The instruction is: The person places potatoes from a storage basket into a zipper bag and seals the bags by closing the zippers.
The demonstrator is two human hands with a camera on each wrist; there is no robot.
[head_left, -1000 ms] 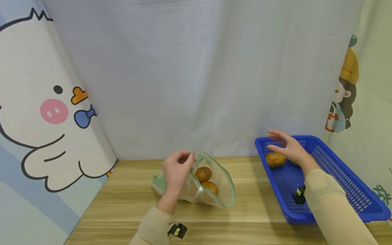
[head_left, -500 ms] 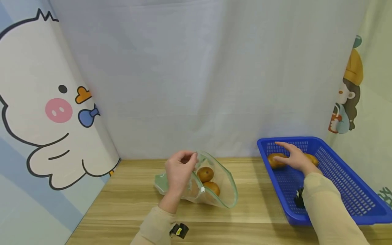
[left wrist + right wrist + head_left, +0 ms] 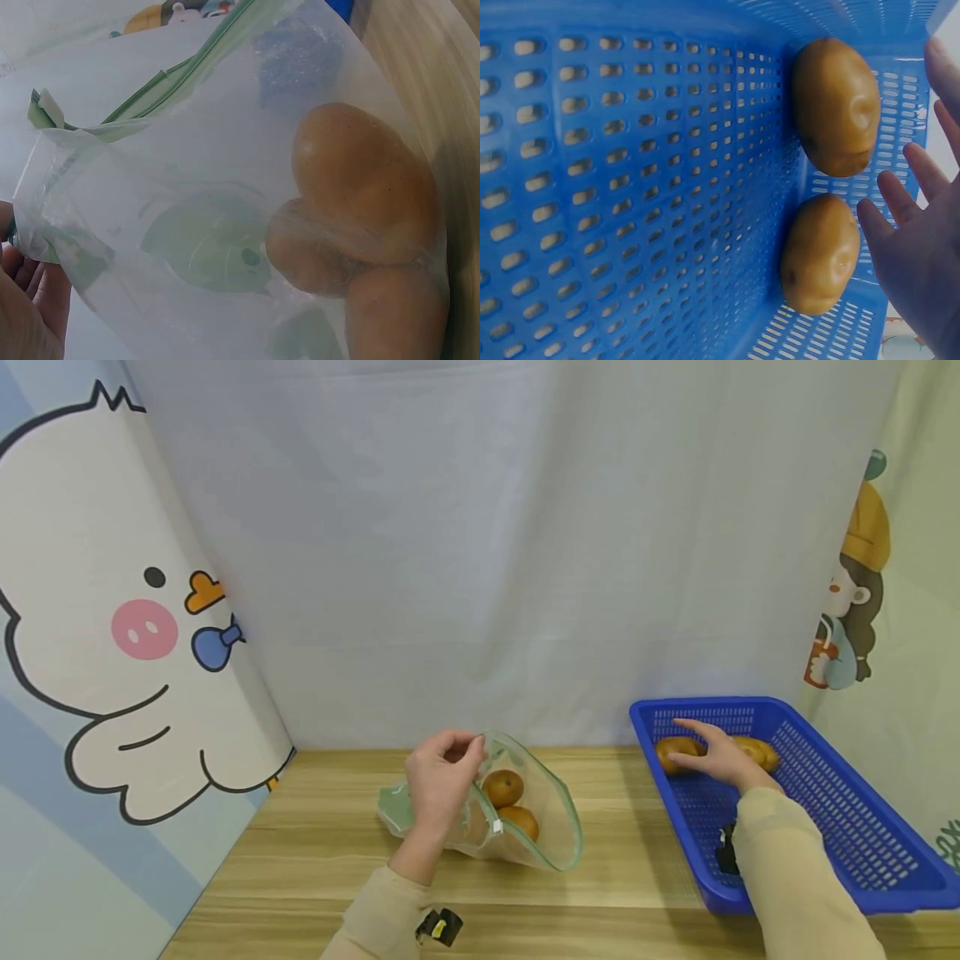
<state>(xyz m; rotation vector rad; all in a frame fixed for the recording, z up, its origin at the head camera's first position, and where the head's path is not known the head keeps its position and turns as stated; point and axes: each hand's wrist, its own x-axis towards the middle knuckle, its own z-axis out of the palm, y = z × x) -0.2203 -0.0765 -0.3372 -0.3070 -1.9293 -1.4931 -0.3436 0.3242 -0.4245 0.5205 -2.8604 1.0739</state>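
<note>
My left hand [image 3: 442,777] pinches the upper edge of a clear zip bag [image 3: 558,822] with a green rim, holding its mouth open towards the right. Brown potatoes [image 3: 503,788] lie inside it; three show through the plastic in the left wrist view, the largest potato [image 3: 360,180] on top. Over the far end of a blue basket [image 3: 678,835], my right hand [image 3: 722,758] has its fingers spread above a potato [image 3: 671,752]. Another potato [image 3: 763,752] lies to its right. In the right wrist view, the fingers stand beside both potatoes [image 3: 836,109], apparently without gripping either.
The bag lies on a wooden table [image 3: 300,860] left of the basket. A pale curtain [image 3: 465,568] hangs close behind both. Raised perforated walls surround the basket's inside. Black wrist cameras [image 3: 441,927] sit at the sleeves.
My right hand has lowered into the basket towards the left potato, uncovering the right one. My left hand keeps its pinch on the bag. The whole view has shifted slightly.
</note>
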